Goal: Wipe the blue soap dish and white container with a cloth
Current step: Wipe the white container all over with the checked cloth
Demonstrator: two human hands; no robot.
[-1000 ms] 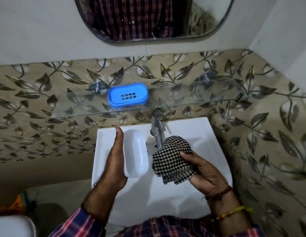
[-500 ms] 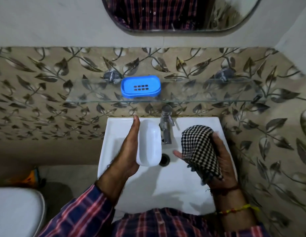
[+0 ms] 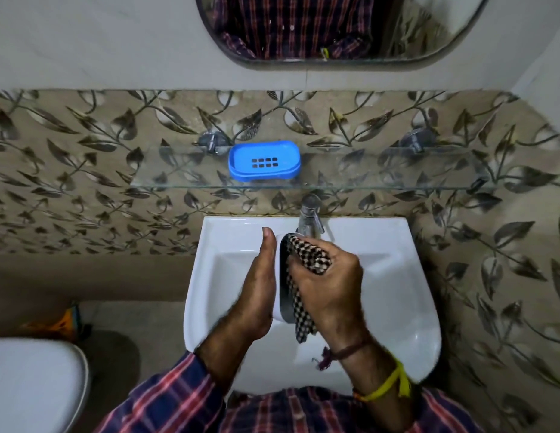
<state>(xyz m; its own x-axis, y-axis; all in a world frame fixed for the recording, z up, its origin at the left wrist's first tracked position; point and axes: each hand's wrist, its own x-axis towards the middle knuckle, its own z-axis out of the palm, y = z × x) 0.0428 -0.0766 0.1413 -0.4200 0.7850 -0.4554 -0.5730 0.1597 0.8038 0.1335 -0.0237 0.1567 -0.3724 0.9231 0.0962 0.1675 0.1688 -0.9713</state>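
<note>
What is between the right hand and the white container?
The checked cloth: the right hand grips it and presses it against the container, held by the left hand. The head view shows it.

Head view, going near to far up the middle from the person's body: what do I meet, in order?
Plaid shirt → sink front rim → hands, the left hand holding the white container and the right hand pressing the checked cloth into it → tap → glass shelf with the blue soap dish → mirror.
</note>
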